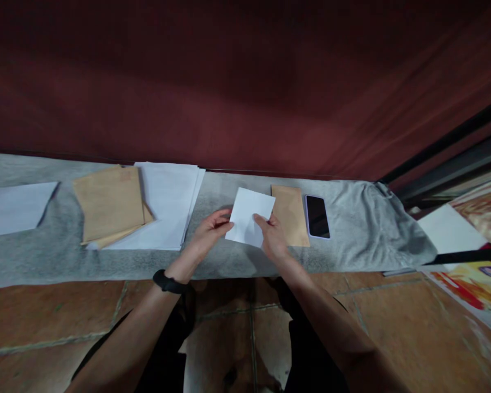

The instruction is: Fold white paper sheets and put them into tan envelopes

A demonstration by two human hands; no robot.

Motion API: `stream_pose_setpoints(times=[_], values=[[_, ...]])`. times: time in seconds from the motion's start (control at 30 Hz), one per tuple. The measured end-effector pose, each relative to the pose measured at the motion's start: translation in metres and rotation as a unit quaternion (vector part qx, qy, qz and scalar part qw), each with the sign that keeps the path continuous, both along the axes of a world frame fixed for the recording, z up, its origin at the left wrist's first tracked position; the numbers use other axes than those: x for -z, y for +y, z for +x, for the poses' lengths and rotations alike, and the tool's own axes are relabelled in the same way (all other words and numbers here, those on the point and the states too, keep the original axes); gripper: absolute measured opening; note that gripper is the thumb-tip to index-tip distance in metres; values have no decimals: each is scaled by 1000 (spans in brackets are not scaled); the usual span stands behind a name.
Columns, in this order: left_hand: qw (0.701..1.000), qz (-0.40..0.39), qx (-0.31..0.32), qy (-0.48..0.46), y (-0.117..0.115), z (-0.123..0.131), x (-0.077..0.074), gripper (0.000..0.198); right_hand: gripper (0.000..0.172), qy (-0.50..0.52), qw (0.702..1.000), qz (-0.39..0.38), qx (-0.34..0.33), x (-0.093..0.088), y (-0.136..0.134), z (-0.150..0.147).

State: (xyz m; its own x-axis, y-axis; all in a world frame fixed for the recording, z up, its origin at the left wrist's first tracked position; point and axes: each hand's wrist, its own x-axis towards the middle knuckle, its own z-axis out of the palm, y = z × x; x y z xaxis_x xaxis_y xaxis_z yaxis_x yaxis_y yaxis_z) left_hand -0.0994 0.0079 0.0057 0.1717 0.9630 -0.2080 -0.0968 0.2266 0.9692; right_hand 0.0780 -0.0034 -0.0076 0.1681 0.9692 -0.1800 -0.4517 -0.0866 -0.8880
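Note:
A small white piece of paper (249,213), which looks folded, is held up over the grey cloth between my two hands. My right hand (275,237) pinches its right side, thumb on top and fingers underneath. At the paper's left edge, my left hand (210,228) has its thumb at the lower corner and its fingers curled by the edge. Just right of the paper, partly behind my right hand, lies a brown envelope (292,213). Beside that envelope is a phone (318,217) with a dark screen and a lilac case.
Left of my hands, a pile of brown envelopes (110,204) overlaps a stack of white sheets (169,196). Another white sheet (16,207) lies farther left. The grey cloth (360,229) covers a narrow surface against a dark red backdrop (245,109). Printed packaging (478,284) stands at right.

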Motion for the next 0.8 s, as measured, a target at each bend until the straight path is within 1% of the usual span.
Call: stream_pose_setpoints(times=[0.1,0.2,0.27,0.33,0.43,0.5,0.57,0.63,0.7,0.8], values=[[999,7,-4,36,2,-1,5,45,38,-38,999,-19,7,11,3,0],[994,64,-35,85,7,-6,6,35,40,-112,994,-5,-15,24,4,2],[983,111,-51,137,10,-11,5,32,45,-183,982,0,-37,31,5,5],[971,138,-48,188,13,-17,4,30,54,-270,962,0,-41,37,5,8],[966,135,-7,220,17,-25,4,28,64,-387,922,18,2,40,3,11],[967,132,16,219,20,-29,6,26,64,-457,888,48,18,38,0,10],[963,141,29,227,23,-31,8,25,58,-527,846,82,-2,33,-5,8],[954,159,39,252,26,-31,9,27,52,-584,803,111,-50,27,-12,4],[936,188,40,294,27,-29,10,30,51,-627,763,127,-87,20,-20,-1],[903,242,40,354,28,-25,12,34,55,-690,703,141,-99,13,-26,-5]])
